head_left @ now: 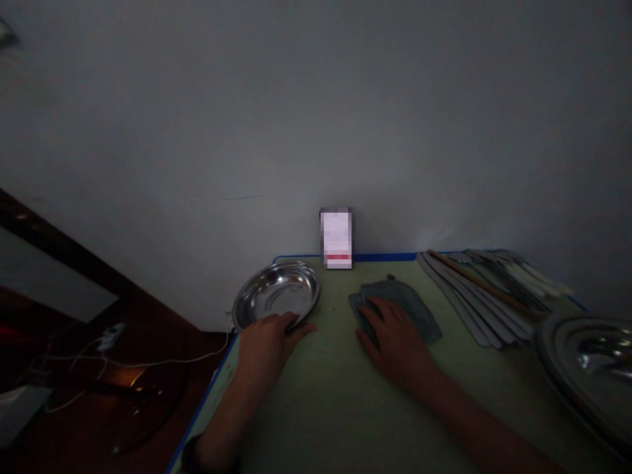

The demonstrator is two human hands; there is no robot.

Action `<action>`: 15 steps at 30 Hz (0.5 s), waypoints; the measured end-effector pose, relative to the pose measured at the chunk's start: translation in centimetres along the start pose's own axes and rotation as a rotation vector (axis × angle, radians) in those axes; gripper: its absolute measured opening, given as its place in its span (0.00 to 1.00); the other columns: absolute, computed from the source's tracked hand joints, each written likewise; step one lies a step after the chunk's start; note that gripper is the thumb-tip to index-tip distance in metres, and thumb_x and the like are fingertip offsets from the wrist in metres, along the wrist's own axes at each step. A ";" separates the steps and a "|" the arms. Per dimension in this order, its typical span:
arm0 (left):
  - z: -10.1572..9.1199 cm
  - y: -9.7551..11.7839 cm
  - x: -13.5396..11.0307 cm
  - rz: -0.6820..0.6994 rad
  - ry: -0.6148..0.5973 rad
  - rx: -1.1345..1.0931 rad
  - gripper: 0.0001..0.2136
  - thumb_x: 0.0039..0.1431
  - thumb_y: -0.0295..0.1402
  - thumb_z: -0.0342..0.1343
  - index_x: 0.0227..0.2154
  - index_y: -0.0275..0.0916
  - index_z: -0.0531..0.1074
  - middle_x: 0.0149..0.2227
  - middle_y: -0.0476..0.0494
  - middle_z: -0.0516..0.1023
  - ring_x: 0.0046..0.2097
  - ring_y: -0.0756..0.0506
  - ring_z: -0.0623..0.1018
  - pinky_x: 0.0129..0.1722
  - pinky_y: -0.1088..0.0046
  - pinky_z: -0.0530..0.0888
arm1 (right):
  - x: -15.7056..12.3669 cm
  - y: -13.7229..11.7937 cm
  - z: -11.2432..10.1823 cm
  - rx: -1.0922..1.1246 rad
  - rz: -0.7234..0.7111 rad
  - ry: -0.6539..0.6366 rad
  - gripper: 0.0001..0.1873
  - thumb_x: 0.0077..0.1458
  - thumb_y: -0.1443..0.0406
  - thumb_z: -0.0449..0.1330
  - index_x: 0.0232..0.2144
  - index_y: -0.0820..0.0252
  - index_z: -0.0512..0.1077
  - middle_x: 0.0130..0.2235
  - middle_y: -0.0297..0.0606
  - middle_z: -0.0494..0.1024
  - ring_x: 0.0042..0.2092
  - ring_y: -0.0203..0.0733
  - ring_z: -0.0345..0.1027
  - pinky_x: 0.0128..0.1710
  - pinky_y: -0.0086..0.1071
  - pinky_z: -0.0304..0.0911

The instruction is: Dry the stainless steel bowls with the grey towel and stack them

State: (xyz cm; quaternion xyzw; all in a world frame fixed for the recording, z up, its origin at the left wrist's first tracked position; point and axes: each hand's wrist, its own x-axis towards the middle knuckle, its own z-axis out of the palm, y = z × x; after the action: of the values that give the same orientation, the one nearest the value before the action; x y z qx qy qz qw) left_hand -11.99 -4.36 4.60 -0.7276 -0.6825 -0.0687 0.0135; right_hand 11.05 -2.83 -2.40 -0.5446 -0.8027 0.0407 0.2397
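Note:
A shiny round metal bowl [276,289] sits at the table's far left corner. My left hand [266,342] is at its near rim, fingers curled over the edge and thumb on the outer side. To the right, a folded grey-green cloth [419,309] lies on the table. On its left part rests my right hand [395,336], palm down with the fingers spread. Part of the cloth is hidden under that hand.
A phone [338,238] with a lit screen leans on the wall behind the table [316,408]. Several flat grey strips [474,303] and utensils lie at the back right. Large metal dishes [587,375] stand at right. White cables [162,361] hang at left.

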 end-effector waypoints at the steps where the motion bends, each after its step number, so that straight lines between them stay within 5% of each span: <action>1: 0.0 0.0 0.0 -0.010 0.017 0.003 0.24 0.59 0.54 0.46 0.35 0.41 0.79 0.33 0.39 0.82 0.35 0.37 0.81 0.33 0.66 0.71 | 0.0 0.0 0.0 0.006 0.000 0.000 0.23 0.59 0.59 0.50 0.53 0.63 0.69 0.56 0.51 0.68 0.58 0.56 0.59 0.59 0.53 0.55; 5: -0.1 0.1 0.1 0.031 0.191 -0.018 0.20 0.61 0.50 0.48 0.31 0.42 0.79 0.30 0.43 0.83 0.32 0.42 0.81 0.31 0.69 0.71 | 0.1 0.2 0.1 0.056 0.032 0.018 0.26 0.59 0.59 0.51 0.56 0.67 0.65 0.56 0.51 0.69 0.58 0.55 0.60 0.59 0.52 0.55; 11: -1.1 0.0 -0.4 0.444 0.658 -0.055 0.07 0.59 0.35 0.56 0.32 0.38 0.76 0.29 0.43 0.82 0.31 0.44 0.80 0.36 0.66 0.73 | 0.6 0.3 0.4 0.200 0.108 0.086 0.21 0.57 0.66 0.48 0.50 0.69 0.68 0.53 0.54 0.71 0.56 0.53 0.64 0.57 0.49 0.59; 15: -1.9 1.1 -1.5 0.667 0.711 -0.040 0.04 0.57 0.26 0.58 0.36 0.37 0.74 0.32 0.45 0.83 0.33 0.46 0.80 0.39 0.66 0.69 | 1.2 1.7 -0.7 0.424 0.295 0.142 0.19 0.58 0.65 0.44 0.46 0.62 0.69 0.48 0.50 0.75 0.49 0.50 0.70 0.52 0.48 0.63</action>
State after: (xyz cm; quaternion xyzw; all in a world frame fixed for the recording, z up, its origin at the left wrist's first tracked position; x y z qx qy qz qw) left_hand -11.11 -6.14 6.39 -0.8382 -0.3635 -0.3181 0.2533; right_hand 12.41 -1.16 -1.93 -0.5947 -0.6693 0.2044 0.3956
